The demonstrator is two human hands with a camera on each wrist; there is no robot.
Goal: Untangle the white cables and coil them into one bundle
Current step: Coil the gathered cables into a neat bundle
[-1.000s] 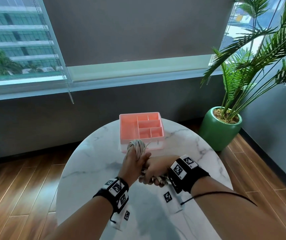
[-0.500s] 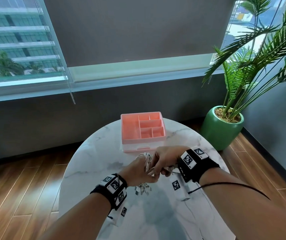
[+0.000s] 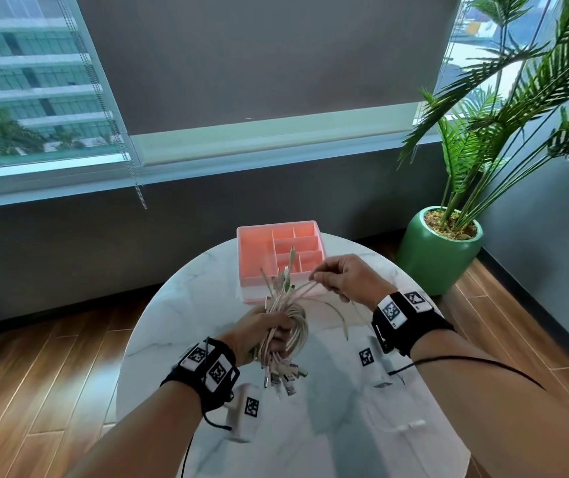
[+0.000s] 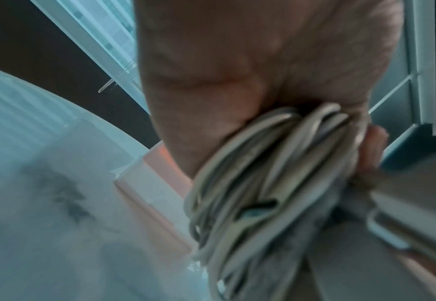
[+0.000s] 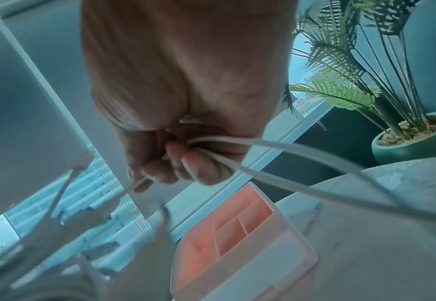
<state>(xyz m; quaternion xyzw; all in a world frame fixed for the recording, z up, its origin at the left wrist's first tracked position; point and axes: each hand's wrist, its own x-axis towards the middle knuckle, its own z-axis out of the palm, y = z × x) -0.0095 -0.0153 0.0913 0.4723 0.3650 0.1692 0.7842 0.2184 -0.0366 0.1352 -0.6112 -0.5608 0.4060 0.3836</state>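
Round white marble table (image 3: 179, 326) underneath it all. Toward its far edge, a pink divided organiser tray (image 3: 253, 257). Held above the tabletop on the near side of that tray, the white cables (image 3: 295, 331): thin, off-white, gathered into a thick bunch of loops, long axis running from plug ends hanging toward the camera up to loose ends fanning at the tray. Gripped round the middle by the left hand (image 3: 258, 334), fingers curled tight about the bunch. To the right of the bunch, the right hand (image 3: 348, 279), fingers curled, pinching a few strands pulled sideways.
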